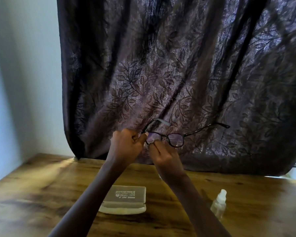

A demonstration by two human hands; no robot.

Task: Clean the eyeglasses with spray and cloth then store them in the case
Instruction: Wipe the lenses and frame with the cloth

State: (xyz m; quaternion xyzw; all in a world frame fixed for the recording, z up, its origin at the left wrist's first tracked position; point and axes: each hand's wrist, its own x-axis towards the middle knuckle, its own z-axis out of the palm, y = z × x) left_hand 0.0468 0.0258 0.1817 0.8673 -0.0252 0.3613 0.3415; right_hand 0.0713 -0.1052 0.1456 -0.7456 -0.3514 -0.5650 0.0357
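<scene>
Nearest the camera, 2 bare forearms reach up over a wooden surface (32, 194) with a warm brown, streaky grain. On it lies a closed, translucent whitish case (125, 200), rectangular with rounded corners and small printed text on its lid. Well apart to its right stands a small clear spray bottle (218, 205) with a pale rounded cap, upright.

Above the surface, the left hand (126, 146) is clenched, its fingers pinching the eyeglasses (171, 137) at the left lens rim. The right hand (166, 157) is just beside it, fingers closed on the lower edge of the same lens; whether a cloth sits between them I cannot tell. The frame is thin and dark with oval lenses, both arms unfolded, 1 stretching far right.

Behind hangs a dark purple curtain (186, 69), sheeny, woven with leaf sprigs, falling in deep folds. A pale, smooth wall (24, 74) stands at left.
</scene>
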